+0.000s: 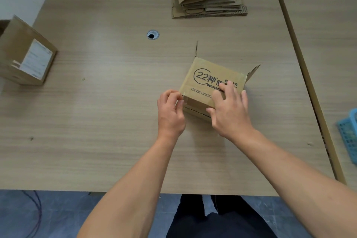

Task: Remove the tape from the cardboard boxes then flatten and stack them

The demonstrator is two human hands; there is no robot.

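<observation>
Printed brown cardboard box (208,75) with dark lettering lies on the pale wood-grain tabletop (96,102), right of centre and just in front of the person. Its far end is open, with flaps (253,71) sticking out, and its near end is closed.

The right hand (229,110) lies over the near top edge, fingers (227,88) fairly straight and spread on the printed face and thumb against the front face. It looks placed to pin the box down so that it cannot slide or lift when the tape is pulled.

The left hand (171,111) is at the near left corner, thumb and forefinger pinched together on what seems to be the end of a strip of clear tape (183,95). The strip is too faint to follow. A corner is the natural place to lift an end.

The stack of flattened brown cardboard boxes (208,6) sits well apart at the far side, out of the way, topped by one only half folded. Another brown box with a white label (27,58) waits at the left edge, probably next. A blue plastic basket (347,135) shows at the right edge.
</observation>
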